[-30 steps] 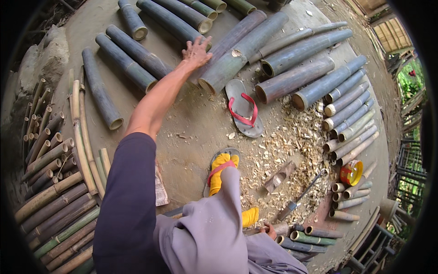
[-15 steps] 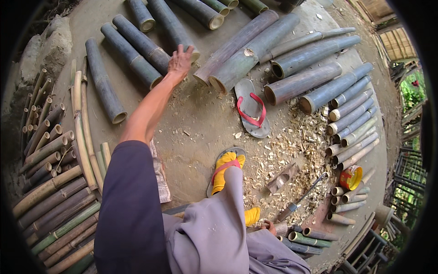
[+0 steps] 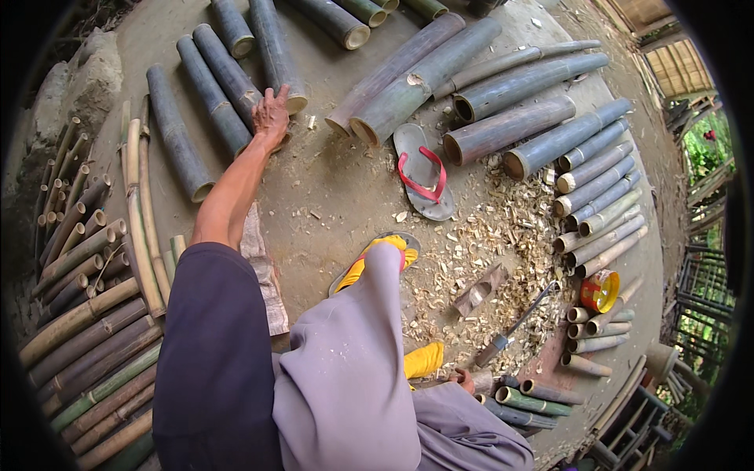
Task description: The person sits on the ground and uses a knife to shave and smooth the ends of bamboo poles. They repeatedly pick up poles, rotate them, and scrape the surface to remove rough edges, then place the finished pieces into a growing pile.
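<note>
My left hand (image 3: 271,118) reaches out at the upper left. Its fingers are apart and bent slightly over the near end of a thick grey bamboo tube (image 3: 228,67). Another thick tube (image 3: 273,47) lies just right of the fingers. Low in the view, beside my knee, part of my right hand (image 3: 463,381) shows, fingers curled by a short brown piece (image 3: 482,382); what it holds is mostly hidden. A chisel-like tool with a wooden handle (image 3: 492,350) and long metal shaft lies on the shavings near it.
Cut bamboo tubes (image 3: 510,86) fan out at the far side and right. Wood shavings (image 3: 503,228) cover the ground around a notched wooden block (image 3: 481,290). A loose grey sandal (image 3: 424,173), a red-yellow tin (image 3: 600,291) and stacked bamboo poles (image 3: 94,353) lie about.
My left hand has shifted left and a little nearer, from one thick tube's end to the neighbouring one. The whole view has moved slightly. My right hand stays low beside my knee.
</note>
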Motion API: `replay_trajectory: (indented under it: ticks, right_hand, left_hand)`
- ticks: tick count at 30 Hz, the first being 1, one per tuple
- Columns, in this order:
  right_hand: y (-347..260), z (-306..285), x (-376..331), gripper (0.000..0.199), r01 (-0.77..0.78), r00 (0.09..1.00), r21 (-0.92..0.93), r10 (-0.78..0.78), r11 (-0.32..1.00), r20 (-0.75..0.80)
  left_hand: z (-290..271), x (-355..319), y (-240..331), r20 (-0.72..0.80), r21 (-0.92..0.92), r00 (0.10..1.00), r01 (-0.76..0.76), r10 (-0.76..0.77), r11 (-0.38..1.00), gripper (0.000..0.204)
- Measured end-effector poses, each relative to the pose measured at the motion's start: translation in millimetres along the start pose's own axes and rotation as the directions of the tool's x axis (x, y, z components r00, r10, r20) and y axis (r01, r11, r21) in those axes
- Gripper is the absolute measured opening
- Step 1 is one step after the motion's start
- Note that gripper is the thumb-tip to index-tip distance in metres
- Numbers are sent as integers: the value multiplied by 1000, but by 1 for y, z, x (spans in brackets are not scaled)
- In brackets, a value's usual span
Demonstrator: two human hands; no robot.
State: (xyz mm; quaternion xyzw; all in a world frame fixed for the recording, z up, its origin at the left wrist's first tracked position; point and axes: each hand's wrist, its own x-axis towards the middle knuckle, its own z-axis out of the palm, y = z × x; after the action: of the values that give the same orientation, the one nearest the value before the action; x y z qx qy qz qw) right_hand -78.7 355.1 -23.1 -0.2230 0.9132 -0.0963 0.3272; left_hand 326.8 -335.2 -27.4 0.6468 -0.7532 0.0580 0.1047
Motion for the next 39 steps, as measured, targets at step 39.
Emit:
replay_trajectory:
  ticks: [39]
  right_hand:
    - [-13,-15,73,28,-36,995,-148,49,988,82]
  left_hand:
    - [20,43,63,446,-490,569,801,-691,343,95]
